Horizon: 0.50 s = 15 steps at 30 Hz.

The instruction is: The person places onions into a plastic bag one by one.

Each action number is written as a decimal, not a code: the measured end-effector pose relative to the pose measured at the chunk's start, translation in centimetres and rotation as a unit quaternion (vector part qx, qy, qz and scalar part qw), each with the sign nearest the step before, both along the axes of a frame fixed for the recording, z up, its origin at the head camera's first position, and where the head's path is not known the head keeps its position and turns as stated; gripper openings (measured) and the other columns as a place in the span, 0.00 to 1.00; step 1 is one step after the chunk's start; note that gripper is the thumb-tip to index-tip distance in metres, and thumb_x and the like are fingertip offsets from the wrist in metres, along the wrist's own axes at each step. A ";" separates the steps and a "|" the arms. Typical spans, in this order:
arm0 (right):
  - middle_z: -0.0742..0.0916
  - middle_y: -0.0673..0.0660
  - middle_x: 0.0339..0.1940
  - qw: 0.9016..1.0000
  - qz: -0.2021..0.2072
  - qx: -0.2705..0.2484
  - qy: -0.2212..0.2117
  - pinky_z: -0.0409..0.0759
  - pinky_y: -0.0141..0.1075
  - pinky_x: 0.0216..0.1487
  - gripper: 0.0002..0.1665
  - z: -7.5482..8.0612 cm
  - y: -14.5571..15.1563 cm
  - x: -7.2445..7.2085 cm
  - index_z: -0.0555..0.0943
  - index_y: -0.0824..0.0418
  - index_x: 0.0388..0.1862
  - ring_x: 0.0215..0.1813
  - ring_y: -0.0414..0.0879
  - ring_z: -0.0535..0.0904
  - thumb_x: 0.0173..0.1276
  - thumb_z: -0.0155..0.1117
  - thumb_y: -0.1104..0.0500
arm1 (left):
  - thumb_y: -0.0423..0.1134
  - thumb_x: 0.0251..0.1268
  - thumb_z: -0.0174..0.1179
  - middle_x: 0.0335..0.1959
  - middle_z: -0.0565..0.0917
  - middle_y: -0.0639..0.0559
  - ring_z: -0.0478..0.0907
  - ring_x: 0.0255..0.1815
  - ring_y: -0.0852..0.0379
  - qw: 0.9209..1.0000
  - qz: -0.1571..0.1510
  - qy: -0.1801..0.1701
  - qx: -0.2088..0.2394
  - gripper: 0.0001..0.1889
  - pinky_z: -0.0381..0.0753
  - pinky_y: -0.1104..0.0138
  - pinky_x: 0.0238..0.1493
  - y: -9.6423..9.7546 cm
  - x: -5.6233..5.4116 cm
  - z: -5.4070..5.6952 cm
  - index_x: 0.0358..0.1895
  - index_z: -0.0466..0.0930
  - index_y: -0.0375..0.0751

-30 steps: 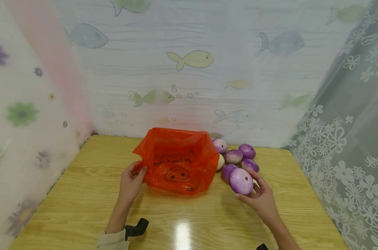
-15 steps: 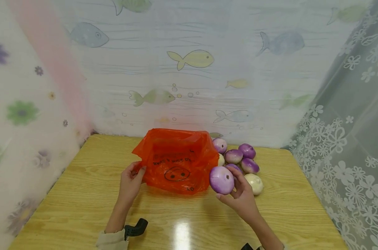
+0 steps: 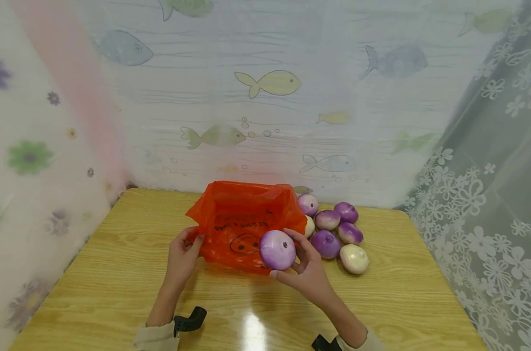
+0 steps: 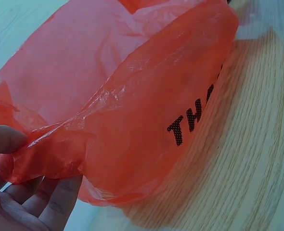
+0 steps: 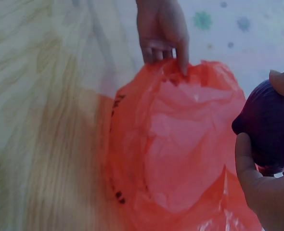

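Note:
A red plastic bag (image 3: 234, 209) with black print stands with its mouth spread on the table. My left hand (image 3: 182, 256) pinches the left side of its rim between thumb and fingers, seen close in the left wrist view on the bag's edge (image 4: 50, 154). In my right hand (image 3: 308, 273) is a purple onion (image 3: 277, 250), gripped between thumb and fingers in front of the bag's mouth. The right wrist view has this onion (image 5: 269, 127) at its right edge, beside the bag. Part of the bag's printed front is hidden behind the onion.
Several more purple onions (image 3: 328, 220) lie grouped right of the bag on the wooden table (image 3: 116, 273). A white onion (image 3: 354, 259) is nearest the front of the group; another pale one is partly behind the bag. A fish-patterned curtain (image 3: 265, 112) hangs behind the table.
My right hand has carried the purple onion leftward from the group to the bag's front, uncovering a white onion and a purple one. My left hand keeps its hold on the bag.

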State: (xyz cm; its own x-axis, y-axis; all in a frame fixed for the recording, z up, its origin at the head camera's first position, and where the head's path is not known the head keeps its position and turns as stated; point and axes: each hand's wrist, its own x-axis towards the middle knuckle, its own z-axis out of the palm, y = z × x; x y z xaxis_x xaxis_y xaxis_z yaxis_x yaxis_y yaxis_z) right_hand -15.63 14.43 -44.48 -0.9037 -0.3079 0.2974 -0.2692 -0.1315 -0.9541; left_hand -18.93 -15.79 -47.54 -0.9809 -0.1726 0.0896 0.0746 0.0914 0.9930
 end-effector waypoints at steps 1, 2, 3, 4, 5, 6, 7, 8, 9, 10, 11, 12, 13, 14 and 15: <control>0.71 0.62 0.72 1.000 -0.001 0.001 -0.004 0.84 0.41 0.58 0.50 0.2 -0.4 -0.2 0.65 0.64 0.75 0.65 0.51 0.76 0.55 0.78 0.70 | 0.30 0.78 0.51 0.51 0.80 0.36 0.81 0.34 0.66 1.000 -0.001 -0.002 -0.001 0.14 0.84 0.74 0.36 0.0 0.0 0.0 0.60 0.76 0.29; 0.71 0.61 0.72 1.000 -0.004 0.004 -0.006 0.83 0.40 0.58 0.50 0.4 -0.8 -0.4 0.65 0.62 0.75 0.66 0.51 0.76 0.55 0.79 0.70 | 0.29 0.78 0.51 0.52 0.80 0.36 0.81 0.34 0.66 1.000 -0.002 -0.004 -0.003 0.14 0.84 0.73 0.36 0.0 -0.1 0.0 0.60 0.76 0.29; 0.72 0.61 0.72 1.000 -0.008 0.007 -0.009 0.83 0.40 0.59 0.50 0.5 -1.2 -0.6 0.66 0.60 0.75 0.66 0.51 0.75 0.55 0.79 0.69 | 0.29 0.78 0.51 0.52 0.80 0.35 0.81 0.35 0.66 1.000 -0.004 -0.007 -0.004 0.14 0.84 0.73 0.36 0.0 -0.1 0.1 0.61 0.76 0.29; 0.72 0.60 0.72 1.000 -0.014 0.013 -0.012 0.83 0.40 0.59 0.50 0.7 -1.6 -0.8 0.67 0.57 0.75 0.66 0.52 0.75 0.54 0.80 0.69 | 0.29 0.78 0.51 0.52 0.80 0.35 0.81 0.35 0.66 1.000 -0.004 -0.008 -0.006 0.14 0.84 0.73 0.36 0.0 -0.1 0.1 0.61 0.76 0.29; 0.73 0.59 0.72 1.000 -0.016 0.015 -0.016 0.83 0.40 0.59 0.50 0.8 -2.0 -1.0 0.68 0.56 0.74 0.67 0.52 0.75 0.54 0.80 0.69 | 0.29 0.78 0.50 0.52 0.80 0.35 0.81 0.35 0.66 1.000 -0.004 -0.009 -0.010 0.15 0.84 0.73 0.36 0.0 0.0 0.1 0.61 0.76 0.29; 0.73 0.58 0.72 0.999 -0.019 0.016 -0.020 0.83 0.40 0.60 0.50 0.9 -2.4 -1.3 0.69 0.54 0.74 0.67 0.53 0.75 0.54 0.80 0.69 | 0.29 0.78 0.50 0.53 0.80 0.34 0.81 0.35 0.67 1.000 -0.003 -0.008 -0.013 0.15 0.83 0.73 0.36 0.0 0.0 0.2 0.61 0.76 0.29; 0.73 0.57 0.72 0.999 -0.022 0.019 -0.024 0.82 0.40 0.60 0.50 1.0 -2.8 -1.6 0.69 0.53 0.74 0.68 0.53 0.74 0.54 0.80 0.69 | 0.29 0.78 0.50 0.53 0.80 0.33 0.81 0.35 0.67 1.000 -0.003 -0.007 -0.016 0.15 0.83 0.73 0.36 0.0 0.0 0.2 0.61 0.76 0.29; 0.74 0.56 0.71 0.999 -0.025 0.024 -0.028 0.82 0.41 0.60 0.50 1.1 -3.1 -2.0 0.69 0.52 0.74 0.68 0.53 0.74 0.54 0.80 0.69 | 0.29 0.78 0.50 0.54 0.80 0.32 0.81 0.35 0.67 1.000 -0.002 -0.005 -0.018 0.15 0.83 0.74 0.36 -0.1 0.0 0.2 0.61 0.76 0.29; 0.74 0.55 0.71 0.999 -0.027 0.027 -0.033 0.82 0.41 0.60 0.50 1.2 -3.5 -2.3 0.69 0.51 0.74 0.68 0.54 0.74 0.54 0.81 0.69 | 0.29 0.78 0.50 0.54 0.80 0.32 0.81 0.35 0.67 1.000 -0.002 -0.003 -0.019 0.14 0.83 0.74 0.36 -0.1 0.0 0.3 0.61 0.76 0.29; 0.75 0.54 0.71 0.998 -0.030 0.032 -0.038 0.82 0.42 0.60 0.50 1.3 -3.9 -2.6 0.70 0.50 0.74 0.68 0.54 0.74 0.54 0.81 0.69 | 0.29 0.78 0.51 0.55 0.80 0.31 0.81 0.36 0.67 1.000 -0.001 -0.002 -0.019 0.14 0.83 0.74 0.36 -0.1 -0.1 0.3 0.61 0.76 0.29; 0.75 0.54 0.71 0.998 -0.031 0.037 -0.043 0.82 0.43 0.61 0.50 1.4 -4.2 -3.0 0.70 0.50 0.74 0.68 0.54 0.74 0.54 0.81 0.68 | 0.29 0.78 0.51 0.55 0.80 0.31 0.81 0.36 0.67 1.000 -0.002 0.000 -0.020 0.14 0.83 0.74 0.36 -0.1 -0.1 0.4 0.61 0.76 0.29; 0.75 0.53 0.70 0.997 -0.037 0.048 -0.045 0.82 0.43 0.61 0.49 1.4 -4.5 -3.3 0.70 0.49 0.73 0.68 0.53 0.75 0.54 0.81 0.67 | 0.29 0.78 0.51 0.55 0.80 0.31 0.81 0.36 0.67 1.000 -0.003 0.000 -0.019 0.14 0.83 0.74 0.36 -0.2 -0.1 0.4 0.61 0.76 0.29; 0.76 0.53 0.70 0.996 -0.041 0.057 -0.049 0.82 0.43 0.61 0.49 1.5 -4.8 -3.6 0.70 0.49 0.73 0.68 0.53 0.75 0.54 0.81 0.67 | 0.29 0.78 0.51 0.56 0.80 0.31 0.81 0.36 0.67 1.000 -0.005 -0.001 -0.017 0.15 0.83 0.74 0.37 -0.2 -0.1 0.4 0.61 0.76 0.29; 0.76 0.53 0.70 0.996 -0.044 0.066 -0.051 0.82 0.44 0.61 0.48 1.5 -5.2 -3.9 0.70 0.49 0.73 0.67 0.53 0.76 0.55 0.81 0.66 | 0.29 0.78 0.51 0.56 0.80 0.31 0.81 0.37 0.67 1.000 -0.006 -0.001 -0.016 0.15 0.83 0.74 0.37 -0.2 -0.1 0.4 0.61 0.76 0.29; 0.76 0.53 0.70 0.995 -0.048 0.074 -0.050 0.82 0.44 0.62 0.48 1.6 -5.5 -4.2 0.70 0.50 0.73 0.67 0.54 0.76 0.54 0.81 0.66 | 0.29 0.78 0.51 0.56 0.79 0.31 0.81 0.37 0.67 1.000 -0.007 -0.002 -0.015 0.15 0.83 0.74 0.37 -0.2 -0.1 0.4 0.61 0.76 0.29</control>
State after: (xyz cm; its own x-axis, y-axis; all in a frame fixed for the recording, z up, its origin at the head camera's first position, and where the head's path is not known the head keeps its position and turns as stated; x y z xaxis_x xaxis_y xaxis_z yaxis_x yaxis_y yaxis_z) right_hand -19.83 8.98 -42.88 -0.9541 -0.2523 0.1616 -0.1759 0.0349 -0.9838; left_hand -19.08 -15.94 -47.10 -0.9835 -0.1563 0.0911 0.0726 0.1206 0.9900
